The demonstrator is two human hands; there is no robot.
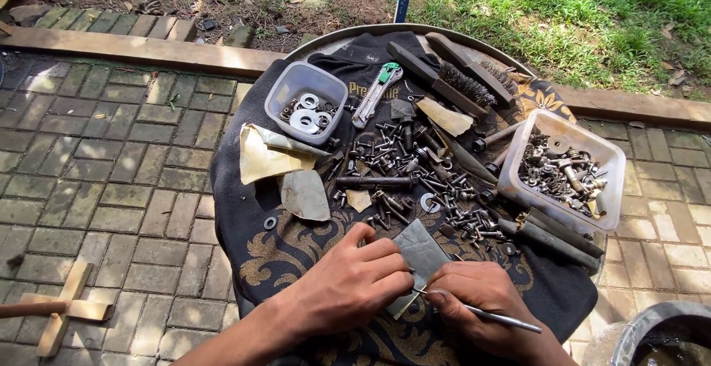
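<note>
- A grey sheet of sandpaper [419,256] is pinched by the left hand [354,283], fingers curled down on its left edge, near the front of the round bench [348,39], which is draped in a black patterned cloth [252,225].
- A thin metal rod [495,317] is gripped in the right hand [481,301], thumb and fingers pressed together on it, its tip laid against the sandpaper's lower edge.
- Just beyond the hands, a loose pile of bolts and screws [415,170] is spread over the cloth, with a lone washer [270,222] lying off to the left.
- A clear tub of washers [307,102] is parked at the back left, a bigger clear tub of nuts and bolts [563,170] at the right.
- A utility knife [375,93] and two wire brushes [459,77] are laid along the back.
- Torn bits of yellowish sandpaper [263,155] are scattered at the left.
</note>
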